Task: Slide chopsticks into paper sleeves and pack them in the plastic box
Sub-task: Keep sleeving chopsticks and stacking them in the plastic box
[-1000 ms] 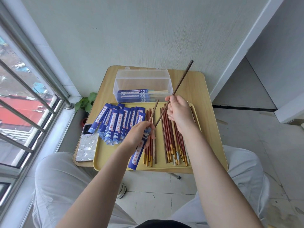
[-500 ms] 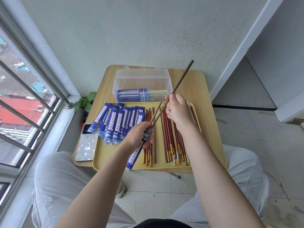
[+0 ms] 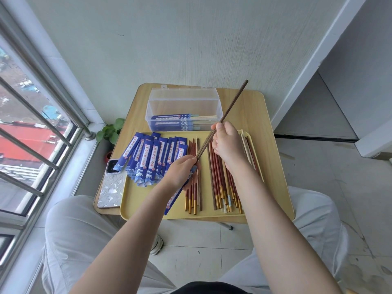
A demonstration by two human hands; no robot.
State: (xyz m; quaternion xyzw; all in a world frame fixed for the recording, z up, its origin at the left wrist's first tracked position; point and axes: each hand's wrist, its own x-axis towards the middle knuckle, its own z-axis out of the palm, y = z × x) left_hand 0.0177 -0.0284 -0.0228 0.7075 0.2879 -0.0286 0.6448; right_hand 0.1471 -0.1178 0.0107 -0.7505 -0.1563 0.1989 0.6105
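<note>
**Chopstick tip brought to the sleeve mouth**

Lowered since a second ago, the dark chopstick [image 3: 222, 119] is now set with its lower tip at the left hand [image 3: 180, 172], where earlier it was held clear of it. It is gripped in the curled fingers of the right hand [image 3: 228, 143] and slants up and away past that hand. A blue paper sleeve [image 3: 174, 198] is pinched in the left hand's fingers, its free end trailing back toward the person. Whether the tip is already inside the sleeve cannot be told.

Beneath both hands, loose red chopsticks [image 3: 220, 183] are laid in rows on a yellow tray [image 3: 140, 200]. Just left of the left hand, empty sleeves [image 3: 148, 160] are fanned out on the tray. Beyond both hands a clear plastic box [image 3: 183, 110] is stood open, with sleeved chopsticks [image 3: 174, 122] stacked in it. Further left of the left hand a phone [image 3: 111, 187] is laid on the wooden table [image 3: 263, 115], and a small plant [image 3: 110, 130] is seen beyond it.
</note>
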